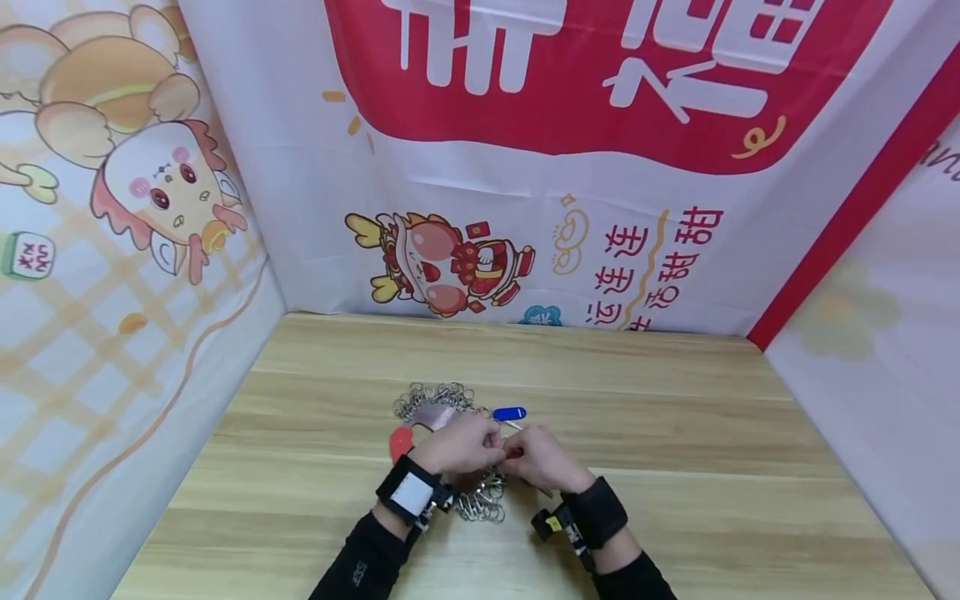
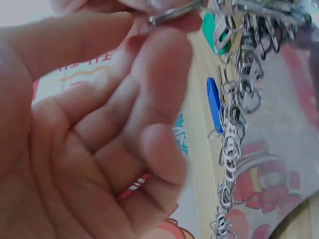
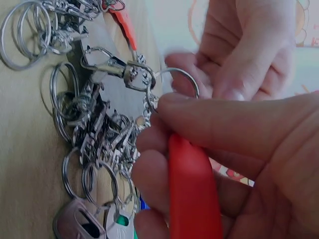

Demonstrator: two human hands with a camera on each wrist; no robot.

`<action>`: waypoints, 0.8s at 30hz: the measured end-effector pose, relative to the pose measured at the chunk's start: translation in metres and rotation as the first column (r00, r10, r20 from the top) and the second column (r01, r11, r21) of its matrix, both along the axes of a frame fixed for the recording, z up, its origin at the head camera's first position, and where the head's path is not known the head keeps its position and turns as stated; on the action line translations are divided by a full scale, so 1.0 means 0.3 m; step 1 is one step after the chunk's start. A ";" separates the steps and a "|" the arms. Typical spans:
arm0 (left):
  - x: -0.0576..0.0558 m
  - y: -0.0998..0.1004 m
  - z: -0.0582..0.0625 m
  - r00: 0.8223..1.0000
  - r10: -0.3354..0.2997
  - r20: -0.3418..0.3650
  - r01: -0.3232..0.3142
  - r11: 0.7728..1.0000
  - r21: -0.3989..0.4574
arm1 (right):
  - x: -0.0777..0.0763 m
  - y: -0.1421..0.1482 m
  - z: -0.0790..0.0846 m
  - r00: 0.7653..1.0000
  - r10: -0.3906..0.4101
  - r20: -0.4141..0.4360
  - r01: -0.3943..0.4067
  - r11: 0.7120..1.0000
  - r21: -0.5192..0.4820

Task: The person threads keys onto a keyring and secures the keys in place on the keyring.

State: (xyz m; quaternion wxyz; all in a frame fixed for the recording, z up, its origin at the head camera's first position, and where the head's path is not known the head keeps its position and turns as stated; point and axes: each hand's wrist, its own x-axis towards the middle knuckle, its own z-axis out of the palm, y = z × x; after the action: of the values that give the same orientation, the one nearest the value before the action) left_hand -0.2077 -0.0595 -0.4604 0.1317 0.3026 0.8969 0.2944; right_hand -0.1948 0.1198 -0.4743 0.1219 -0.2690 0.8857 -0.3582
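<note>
Both hands meet over a heap of metal clasps and split rings (image 1: 480, 507) near the table's middle. My right hand (image 1: 543, 458) grips a red key tag (image 3: 193, 194) in curled fingers, its thumb pressing the tag's key ring (image 3: 187, 74). A swivel clasp (image 3: 117, 69) hooks onto that ring and leads back to the heap. Close behind the ring is my left hand (image 1: 461, 446), its forefinger blurred, fingertips right at the ring's edge in the left wrist view; I cannot tell whether they pinch it. A chain of clasps (image 2: 230, 149) hangs beside the left hand.
A blue tag (image 1: 510, 413) lies just beyond the hands, and a red piece (image 1: 401, 443) left of them. The left wrist view shows a green tag (image 2: 215, 35) among the clasps. A printed cloth (image 1: 315, 250) stands along the back of the wooden table (image 1: 712, 417).
</note>
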 end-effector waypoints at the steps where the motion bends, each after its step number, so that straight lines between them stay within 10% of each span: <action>1: 0.001 -0.002 0.001 1.000 -0.007 0.017 0.008 1.000 -0.007 | -0.001 0.003 -0.002 1.000 0.007 0.009 -0.007 1.000 -0.006; 24: 0.011 0.002 -0.012 0.988 -0.083 0.130 0.094 0.992 -0.083 | -0.012 0.024 -0.014 0.999 0.029 0.035 -0.029 0.999 -0.013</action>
State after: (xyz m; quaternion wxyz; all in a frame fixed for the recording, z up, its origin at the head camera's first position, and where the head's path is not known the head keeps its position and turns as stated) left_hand -0.2043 -0.0588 -0.4639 0.2145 0.3167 0.8846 0.2666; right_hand -0.1985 0.1269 -0.4785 0.1408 -0.2764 0.8771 -0.3666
